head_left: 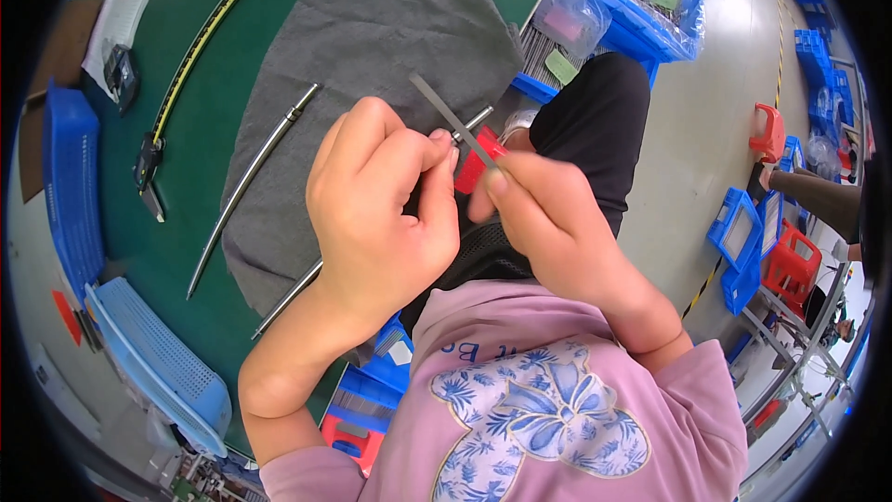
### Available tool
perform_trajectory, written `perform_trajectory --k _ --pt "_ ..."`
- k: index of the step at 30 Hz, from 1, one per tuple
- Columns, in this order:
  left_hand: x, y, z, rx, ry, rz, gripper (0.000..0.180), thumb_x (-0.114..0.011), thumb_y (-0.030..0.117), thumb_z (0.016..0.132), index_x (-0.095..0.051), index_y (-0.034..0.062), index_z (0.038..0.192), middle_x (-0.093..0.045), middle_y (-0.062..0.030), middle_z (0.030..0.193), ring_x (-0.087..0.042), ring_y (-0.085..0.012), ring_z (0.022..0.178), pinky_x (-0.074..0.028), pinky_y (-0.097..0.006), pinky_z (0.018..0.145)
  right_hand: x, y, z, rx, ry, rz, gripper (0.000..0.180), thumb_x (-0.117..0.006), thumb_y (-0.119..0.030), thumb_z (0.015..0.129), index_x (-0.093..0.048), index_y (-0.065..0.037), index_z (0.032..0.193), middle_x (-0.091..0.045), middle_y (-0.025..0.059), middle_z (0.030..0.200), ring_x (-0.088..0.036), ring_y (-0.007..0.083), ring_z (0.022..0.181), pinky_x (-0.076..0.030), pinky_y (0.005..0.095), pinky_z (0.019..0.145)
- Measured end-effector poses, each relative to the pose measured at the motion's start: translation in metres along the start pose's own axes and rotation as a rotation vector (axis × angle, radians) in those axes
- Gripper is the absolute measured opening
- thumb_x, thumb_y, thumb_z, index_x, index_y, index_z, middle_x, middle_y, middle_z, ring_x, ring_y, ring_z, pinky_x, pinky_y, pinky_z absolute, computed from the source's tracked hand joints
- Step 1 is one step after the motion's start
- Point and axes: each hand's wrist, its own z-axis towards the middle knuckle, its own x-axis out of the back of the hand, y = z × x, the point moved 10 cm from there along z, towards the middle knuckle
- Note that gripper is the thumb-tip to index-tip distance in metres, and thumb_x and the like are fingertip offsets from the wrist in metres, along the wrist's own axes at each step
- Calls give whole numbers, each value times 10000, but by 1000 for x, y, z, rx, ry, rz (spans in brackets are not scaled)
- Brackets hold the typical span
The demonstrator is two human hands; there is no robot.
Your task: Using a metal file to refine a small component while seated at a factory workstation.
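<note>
Green workbench [200,130] with a grey cloth [372,28], blue bins at the far right.

Head view: your left hand [376,214] is clenched, its fingertips pinching the end of a thin metal rod [288,296] that runs near-left across the cloth's edge. Your right hand [548,214] grips a red-handled flat file [446,112], its blade angled far-left, touching the rod's tip. A second rod [251,177] lies on the cloth, left of your hands.
</note>
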Motion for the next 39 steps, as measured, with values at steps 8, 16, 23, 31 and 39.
perform_trajectory --k 8,16,23,31,39 --pt "0 0 0 -7 5 -11 158 -698 -81 666 -569 8 695 -457 -84 665 -477 -245 573 -357 -348 497 1 3 -1 -18 5 7 239 -480 -106 924 -597 39 775 -628 183 725 -629 336 709 -476 389 659" --pt "-1 -1 -1 9 8 -14 162 -701 -78 666 -567 10 688 -456 -84 661 -473 -240 569 -356 -346 493 1 10 -6 -58 -16 37 224 -487 -91 931 -610 32 790 -599 166 671 -612 298 667 -475 377 664" --pt "0 0 0 -5 1 10 162 -702 -78 664 -567 7 688 -455 -84 656 -482 -244 568 -358 -345 493 2 10 -10 15 36 -9 218 -470 -100 946 -596 26 821 -623 154 715 -630 287 675 -481 356 639" --pt "0 7 -3 -89 -38 60 122 -708 -94 718 -617 -32 770 -487 -72 695 -469 -157 581 -356 -253 507 16 29 -27 133 17 174 250 -441 -115 985 -564 12 809 -551 57 634 -518 138 545 -431 262 565" --pt "2 4 -3 -46 -8 73 138 -714 -58 680 -612 11 742 -490 -86 682 -501 -245 579 -376 -339 512 8 32 -22 162 73 226 283 -441 -166 1006 -569 0 816 -448 6 583 -396 68 512 -339 240 504"
